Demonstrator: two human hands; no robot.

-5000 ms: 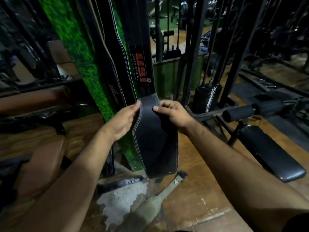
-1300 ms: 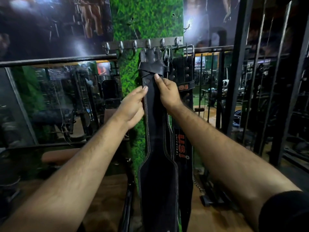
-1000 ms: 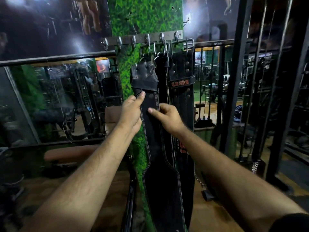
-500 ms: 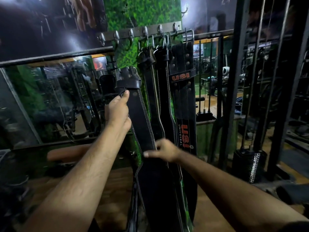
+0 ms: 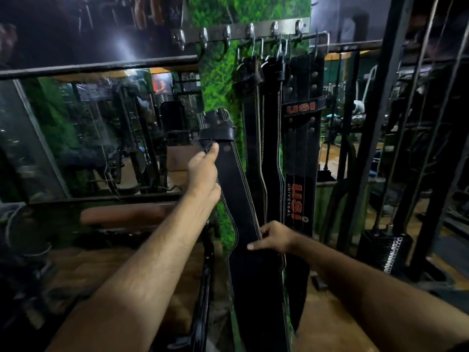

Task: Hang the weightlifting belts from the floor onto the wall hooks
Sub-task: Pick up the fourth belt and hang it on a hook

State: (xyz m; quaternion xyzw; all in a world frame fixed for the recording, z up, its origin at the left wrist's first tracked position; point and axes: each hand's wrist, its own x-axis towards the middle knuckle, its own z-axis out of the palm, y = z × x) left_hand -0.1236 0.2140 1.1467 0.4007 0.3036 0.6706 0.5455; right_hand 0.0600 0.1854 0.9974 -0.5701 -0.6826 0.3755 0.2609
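- Black leather, stitched in white along its edges, makes up the weightlifting belt (image 5: 238,199) that is held slanted in front of the green panel (image 5: 218,80), its top end off the hooks and well below them.
- The belt's narrow upper part, just under its loop, is gripped by the left hand (image 5: 204,171), with the fingers curled round the left edge.
- The belt's right edge, where it widens, is pinched by the right hand (image 5: 272,238).
- A metal hook rack (image 5: 264,27) is fixed across the top of the panel.
- Three other dark belts are hung from it; the rightmost, the USI belt (image 5: 299,153), is lettered in red.
- A brown padded bench (image 5: 121,215) is seen at the lower left.
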